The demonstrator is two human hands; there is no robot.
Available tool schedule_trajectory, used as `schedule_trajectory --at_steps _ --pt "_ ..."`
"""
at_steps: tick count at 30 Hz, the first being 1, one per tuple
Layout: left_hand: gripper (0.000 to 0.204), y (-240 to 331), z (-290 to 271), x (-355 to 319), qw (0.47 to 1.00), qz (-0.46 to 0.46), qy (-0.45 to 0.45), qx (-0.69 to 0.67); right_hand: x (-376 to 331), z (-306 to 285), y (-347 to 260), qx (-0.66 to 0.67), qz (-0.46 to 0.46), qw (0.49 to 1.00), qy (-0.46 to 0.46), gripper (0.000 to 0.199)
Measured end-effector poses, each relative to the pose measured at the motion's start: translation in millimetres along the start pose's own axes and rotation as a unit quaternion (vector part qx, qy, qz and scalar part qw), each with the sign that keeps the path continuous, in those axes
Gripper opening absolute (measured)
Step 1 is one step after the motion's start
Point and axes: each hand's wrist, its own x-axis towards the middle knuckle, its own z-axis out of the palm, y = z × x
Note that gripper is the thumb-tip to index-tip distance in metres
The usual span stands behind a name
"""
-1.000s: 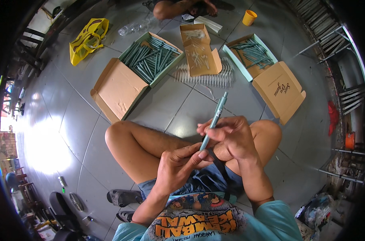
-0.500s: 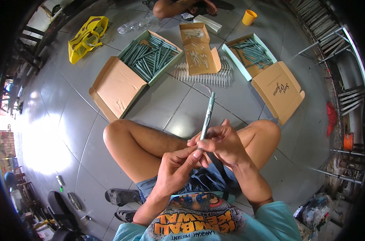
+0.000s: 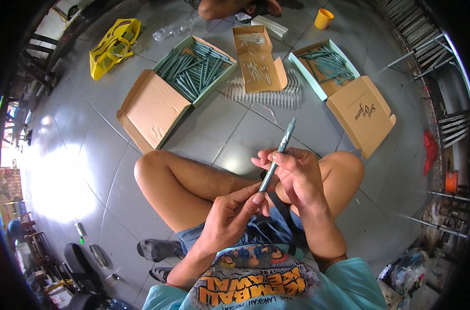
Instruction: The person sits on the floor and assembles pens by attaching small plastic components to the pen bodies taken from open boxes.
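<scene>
Sitting cross-legged on a grey tiled floor [image 3: 90, 170], the person works over bare knees, with supplies spread out ahead. Largest is an open cardboard box with a pale green rim [image 3: 178, 88], its flap thrown toward the person and its tray full of slim grey-green pens. To the right stands a second open box of the same kind [image 3: 348, 90], also holding pens. Between them sits a smaller open brown carton [image 3: 258, 59] of thin pale parts, with a row of pale refills [image 3: 268, 95] laid on the floor just beside it. A yellow plastic bag [image 3: 112, 45] lies at far left, and a small orange cup [image 3: 323, 18] stands at the top.

Held above the lap is one slim grey-green plastic pen [image 3: 277, 155], tilted with its clip end pointing up and away. The right hand [image 3: 297, 173] is clenched around the pen's middle, fingers wrapped over the barrel. The left hand [image 3: 229, 217] pinches the pen's lower tip between thumb and forefinger, just below and touching the right hand's grip.
</scene>
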Motion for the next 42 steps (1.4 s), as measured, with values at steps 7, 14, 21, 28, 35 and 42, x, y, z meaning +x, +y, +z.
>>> schedule_trajectory --at_steps 7,14,21,28,35,42 --pt "0.036 2 -2 3 0.999 -0.03 -0.014 -0.011 0 0 -10 -0.091 -0.019 0.996 0.01 0.021" --pt "0.028 21 7 3 0.988 -0.001 0.068 0.136 -1 10 -8 -0.153 -0.095 0.983 0.024 0.014" --pt "0.024 6 9 0 0.988 0.006 0.099 0.122 -19 11 17 -0.13 0.025 0.988 -0.084 0.023" --pt "0.024 27 6 0 0.974 0.01 0.102 0.202 -13 13 -6 -0.122 0.004 0.988 -0.094 0.024" --pt "0.023 17 4 -4 0.973 0.022 0.082 0.213 -3 4 -14 -0.106 -0.058 0.991 -0.062 0.024" --pt "0.023 -2 8 -3 0.99 -0.012 0.111 0.086 -2 10 1 -0.068 -0.059 0.995 -0.051 0.023"
